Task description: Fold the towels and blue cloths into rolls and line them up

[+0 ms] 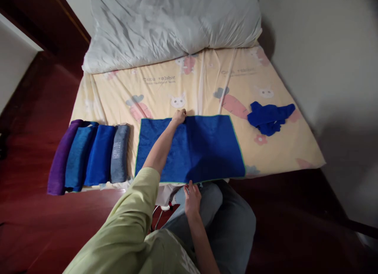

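Observation:
A blue towel [212, 148] with a green edge is spread flat on the bed, a faint crease running across its middle. My left hand [178, 116] reaches over it, its closed fingers pinching the middle of the far edge. At the middle of the near edge, by the bed's front, my right hand [192, 197] has thumb and fingers closed on the towel's border. Left of the towel lie a grey folded towel [119, 153] marked "HAPPY LIFE", a bright blue folded towel [100, 155], a teal-blue one [79, 157] and a purple one [63, 159], side by side.
A crumpled blue cloth [270, 117] rests on the right of the bed. The yellow patterned sheet [159, 92] covers the mattress, and a bunched pale grey quilt [177, 21] lies at the back. A wall [325, 69] stands to the right, with dark red floor [26, 155] around.

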`<state>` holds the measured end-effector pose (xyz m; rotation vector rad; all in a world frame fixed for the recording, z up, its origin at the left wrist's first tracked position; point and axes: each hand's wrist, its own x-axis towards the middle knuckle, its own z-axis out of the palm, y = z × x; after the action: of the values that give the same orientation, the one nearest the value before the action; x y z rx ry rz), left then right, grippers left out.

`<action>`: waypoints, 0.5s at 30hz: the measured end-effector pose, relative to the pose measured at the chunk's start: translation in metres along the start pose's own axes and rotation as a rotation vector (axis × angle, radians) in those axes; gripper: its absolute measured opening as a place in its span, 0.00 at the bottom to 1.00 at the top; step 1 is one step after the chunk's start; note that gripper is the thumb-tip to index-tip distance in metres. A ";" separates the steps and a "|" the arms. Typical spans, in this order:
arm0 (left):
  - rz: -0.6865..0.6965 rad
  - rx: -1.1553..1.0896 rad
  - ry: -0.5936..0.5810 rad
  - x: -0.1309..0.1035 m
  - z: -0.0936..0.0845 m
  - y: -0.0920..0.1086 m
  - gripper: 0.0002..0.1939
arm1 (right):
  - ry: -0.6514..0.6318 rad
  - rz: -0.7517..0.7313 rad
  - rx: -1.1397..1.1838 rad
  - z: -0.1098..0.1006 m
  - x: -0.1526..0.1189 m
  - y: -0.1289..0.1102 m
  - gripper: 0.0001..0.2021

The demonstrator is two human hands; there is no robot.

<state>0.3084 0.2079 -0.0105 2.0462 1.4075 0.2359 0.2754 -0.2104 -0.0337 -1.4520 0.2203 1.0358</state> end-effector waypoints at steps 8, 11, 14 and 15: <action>0.112 -0.068 0.114 0.004 -0.001 -0.004 0.15 | 0.173 -0.111 -0.027 0.006 -0.013 0.000 0.23; 0.097 -0.072 0.093 0.002 0.003 -0.006 0.15 | 0.148 -0.114 -0.015 0.016 -0.010 -0.004 0.21; 0.077 -0.061 0.035 0.001 0.008 -0.008 0.13 | 0.134 -0.086 0.032 0.023 -0.003 -0.006 0.21; 0.076 -0.060 0.035 0.002 0.009 -0.009 0.13 | 0.144 -0.072 0.044 0.023 -0.001 -0.005 0.21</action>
<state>0.3066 0.2086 -0.0233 2.0578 1.3291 0.3438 0.2679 -0.1900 -0.0252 -1.4852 0.2902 0.8638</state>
